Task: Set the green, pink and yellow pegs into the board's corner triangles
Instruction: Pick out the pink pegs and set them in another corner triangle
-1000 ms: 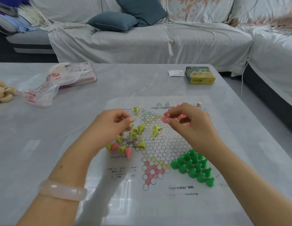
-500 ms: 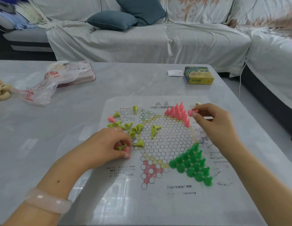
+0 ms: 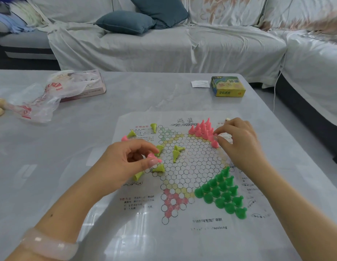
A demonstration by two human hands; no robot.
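A printed paper board is spread flat on a grey table, and every place below is given relative to that board. On its near right corner triangle a full cluster of green pegs is stood upright. On its far right triangle a group of pink pegs is stood close together, with a row running down the triangle's right edge. At the lower end of that row a pink peg is pinched between thumb and forefinger of the right hand, the other fingers being curled. Over the board's left side a second pink peg is pinched between the narrowed fingertips of the left hand, whose wrist carries a pale bangle. Yellow pegs are scattered on their sides over the left half of the board and its left margin, where one loose pink peg is also seen. Beyond the board's far right corner a yellow box is set beside a white slip; beyond its far left corner a crumpled plastic bag is laid over a pink box.
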